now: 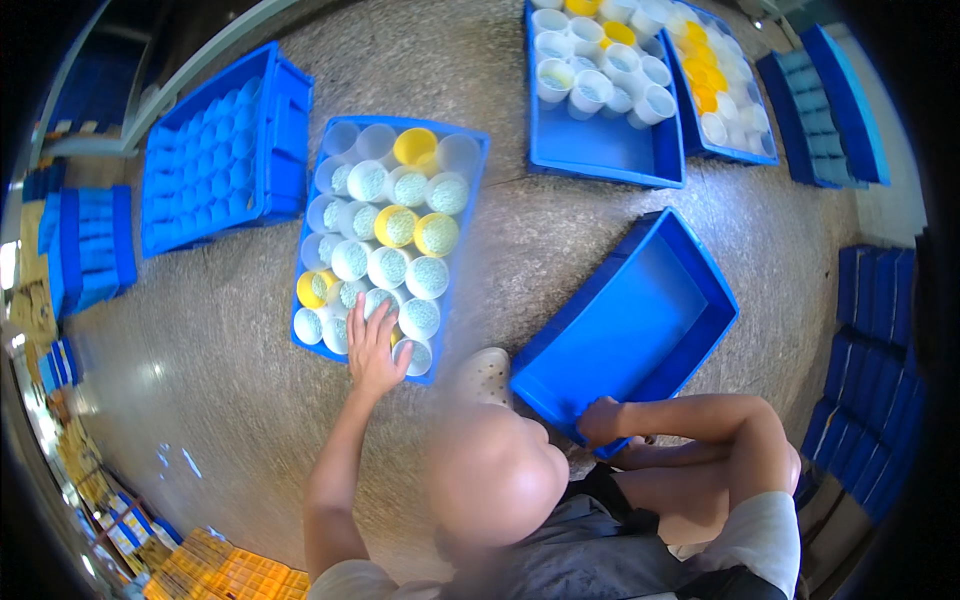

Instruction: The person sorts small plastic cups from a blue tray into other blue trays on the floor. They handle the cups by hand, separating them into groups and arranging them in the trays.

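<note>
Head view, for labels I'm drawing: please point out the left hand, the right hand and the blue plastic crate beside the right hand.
Left hand [375,354]: head view, back of the hand.
Right hand [601,422]: head view, back of the hand.
Blue plastic crate [622,325]: head view, bare inner bottom.

Fingertips on the right hand [601,422] are kinda hidden, and the top edge chops a part-filled blue crate [598,148].
</note>
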Available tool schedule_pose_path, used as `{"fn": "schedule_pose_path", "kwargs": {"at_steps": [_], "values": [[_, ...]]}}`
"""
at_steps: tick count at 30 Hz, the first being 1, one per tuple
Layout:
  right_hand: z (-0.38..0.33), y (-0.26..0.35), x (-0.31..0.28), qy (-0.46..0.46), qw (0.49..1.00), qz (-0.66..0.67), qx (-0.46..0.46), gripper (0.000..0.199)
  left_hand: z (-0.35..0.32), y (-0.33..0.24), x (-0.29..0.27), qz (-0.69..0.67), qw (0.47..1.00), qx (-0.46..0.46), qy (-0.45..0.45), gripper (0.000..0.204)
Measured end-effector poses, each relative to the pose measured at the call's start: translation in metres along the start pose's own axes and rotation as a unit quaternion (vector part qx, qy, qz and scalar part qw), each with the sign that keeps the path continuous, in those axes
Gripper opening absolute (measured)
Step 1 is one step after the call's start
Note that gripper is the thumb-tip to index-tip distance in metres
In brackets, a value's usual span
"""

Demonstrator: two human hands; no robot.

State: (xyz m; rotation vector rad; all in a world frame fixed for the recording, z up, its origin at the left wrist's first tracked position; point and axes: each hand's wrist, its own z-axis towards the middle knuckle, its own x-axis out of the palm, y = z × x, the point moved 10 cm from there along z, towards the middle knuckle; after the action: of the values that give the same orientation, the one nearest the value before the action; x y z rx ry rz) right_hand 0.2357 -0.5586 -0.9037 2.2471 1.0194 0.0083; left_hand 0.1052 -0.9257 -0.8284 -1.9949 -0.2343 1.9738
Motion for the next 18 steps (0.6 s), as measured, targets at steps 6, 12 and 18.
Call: {"fn": "schedule_pose_path", "kwargs": {"at_steps": [6, 12, 18], "values": [[-0.014, -0.01, -0.182, -0.099, 0.993, -0.049, -0.03, 0.038, -0.011, 0.049, -0.046, -0.155, 0.972, -0.086, -0.152, 0.049], [-0.025, 0.049, -0.458, -0.61, 0.784, -0.049, -0.105, 0.021, -0.001, 0.123, -0.086, 0.008, 0.992, -0.121, -0.04, 0.048], [0.093, 0.077, -0.563, -0.477, 0.85, -0.201, 0.094, 0.041, 0.014, 0.121, -0.079, 0.115, 0.992, -0.015, 0.049, 0.028]]}}
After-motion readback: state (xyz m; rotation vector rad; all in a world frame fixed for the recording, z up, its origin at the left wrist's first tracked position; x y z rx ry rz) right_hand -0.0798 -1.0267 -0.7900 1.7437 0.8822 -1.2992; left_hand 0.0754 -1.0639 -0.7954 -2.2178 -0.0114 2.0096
